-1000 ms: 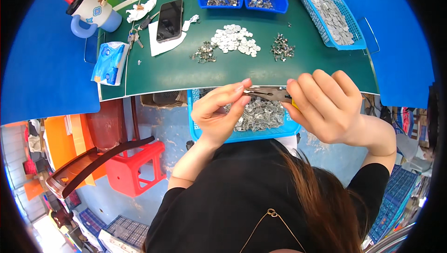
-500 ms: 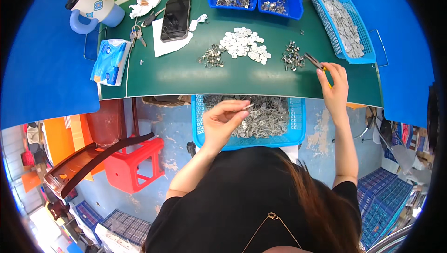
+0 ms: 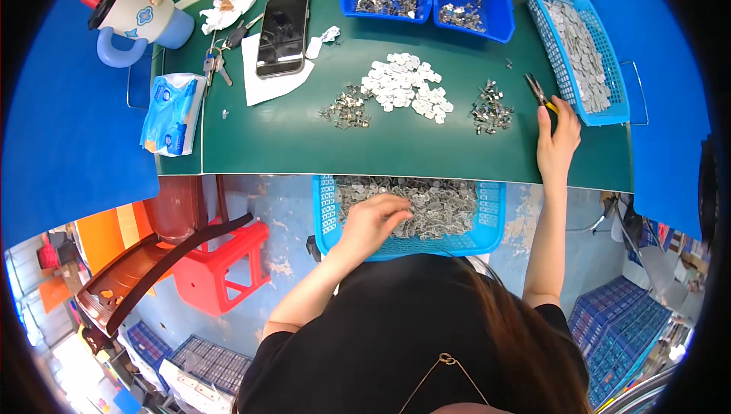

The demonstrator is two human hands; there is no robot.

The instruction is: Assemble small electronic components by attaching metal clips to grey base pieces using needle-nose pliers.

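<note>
Over the light-blue basket [image 3: 487, 245] of thin metal parts at the table's front edge hovers my left hand [image 3: 371, 225]. Its thumb and fingertips stand slightly apart, with no part visible between them. My right hand [image 3: 560, 143] grips pliers [image 3: 542, 96] with yellow handles, their dark jaws pointing away from me over the right of the table. To their left lies a pile of small metal clips [image 3: 492, 108]. Flat white pieces [image 3: 403, 83] are heaped mid-table, beside another pile of small metal parts [image 3: 346, 108].
Two blue bins [image 3: 472, 27] of metal parts stand at the back. A light-blue basket [image 3: 560, 60] of flat grey pieces is at the right. On the left are a phone [image 3: 283, 33], keys [image 3: 217, 67], a tissue pack [image 3: 172, 115] and a tumbler [image 3: 141, 18]. A red stool [image 3: 221, 269] stands below.
The small piece in my left fingertips no longer shows, and the fingers have parted over the basket. My right hand has moved the pliers rightward, away from the clip pile. The view has shifted slightly.
</note>
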